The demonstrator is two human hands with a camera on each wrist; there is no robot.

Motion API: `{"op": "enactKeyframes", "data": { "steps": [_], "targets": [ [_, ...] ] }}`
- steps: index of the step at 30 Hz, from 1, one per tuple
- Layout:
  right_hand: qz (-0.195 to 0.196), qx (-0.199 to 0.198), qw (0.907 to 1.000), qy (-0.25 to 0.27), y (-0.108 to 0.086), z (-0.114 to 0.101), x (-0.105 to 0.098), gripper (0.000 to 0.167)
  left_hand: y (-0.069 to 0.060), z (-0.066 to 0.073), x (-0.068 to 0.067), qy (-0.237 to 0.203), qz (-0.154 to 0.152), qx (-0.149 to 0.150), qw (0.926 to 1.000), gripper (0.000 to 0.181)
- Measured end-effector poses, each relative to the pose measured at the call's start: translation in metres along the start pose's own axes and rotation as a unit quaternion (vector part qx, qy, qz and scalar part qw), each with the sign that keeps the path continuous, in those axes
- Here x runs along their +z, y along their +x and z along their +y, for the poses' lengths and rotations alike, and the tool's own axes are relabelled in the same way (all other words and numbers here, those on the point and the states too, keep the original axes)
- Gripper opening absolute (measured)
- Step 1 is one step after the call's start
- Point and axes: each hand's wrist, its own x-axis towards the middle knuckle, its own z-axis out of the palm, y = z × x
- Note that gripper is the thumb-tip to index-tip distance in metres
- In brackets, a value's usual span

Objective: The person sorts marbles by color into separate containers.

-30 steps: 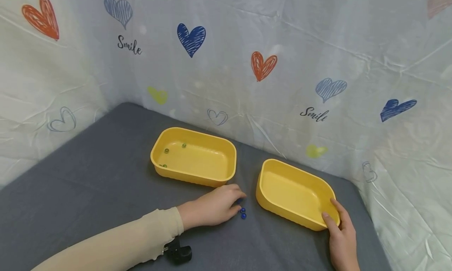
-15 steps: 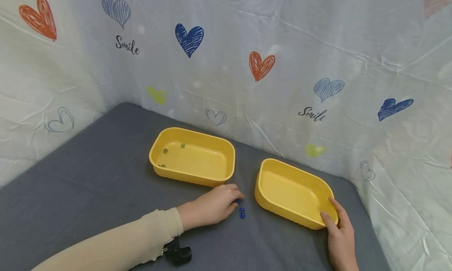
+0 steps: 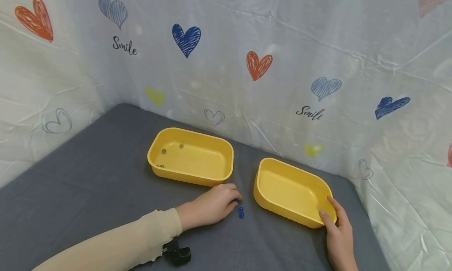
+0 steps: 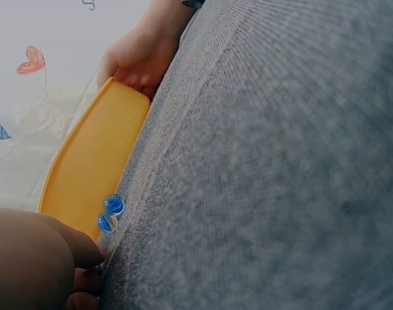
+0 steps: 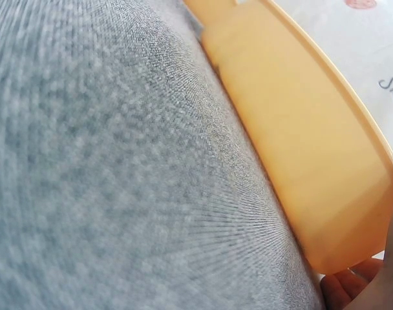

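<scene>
My left hand (image 3: 215, 205) rests low on the grey cloth in the head view, its fingers and thumb curled round a blue marble (image 3: 236, 200) that is mostly hidden by them. Just beyond the thumb lie two more blue marbles (image 3: 241, 212), side by side on the cloth; in the left wrist view these glass marbles (image 4: 110, 213) show blue swirls. My right hand (image 3: 339, 232) grips the near right corner of the right yellow tub (image 3: 282, 215), thumb over the rim and fingers along the outer side. No marbles show inside that tub.
Behind my left hand stands a second yellow tub (image 3: 190, 178) with several green marbles (image 3: 164, 151) towards its left end. A white curtain (image 3: 219, 35) with printed hearts hangs along the back of the grey cloth surface (image 3: 88, 177).
The whole head view has shifted slightly, with the scene sliding a little left. Both hands keep their places by the marbles and the right tub; no marble has visibly moved.
</scene>
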Motion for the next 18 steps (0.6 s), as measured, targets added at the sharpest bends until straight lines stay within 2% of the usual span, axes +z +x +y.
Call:
{"op": "enactKeyframes", "data": {
  "steps": [11,18],
  "targets": [
    [0.001,-0.001,1.0,0.0,0.001,0.0,0.001,0.068,0.003,0.001,-0.003,-0.001,-0.001,-0.002,1.0,0.018],
    [-0.002,0.005,1.0,-0.001,0.002,0.001,0.0,0.068,0.006,0.01,-0.006,-0.041,0.017,0.019,0.9988,0.02]
  ]
}}
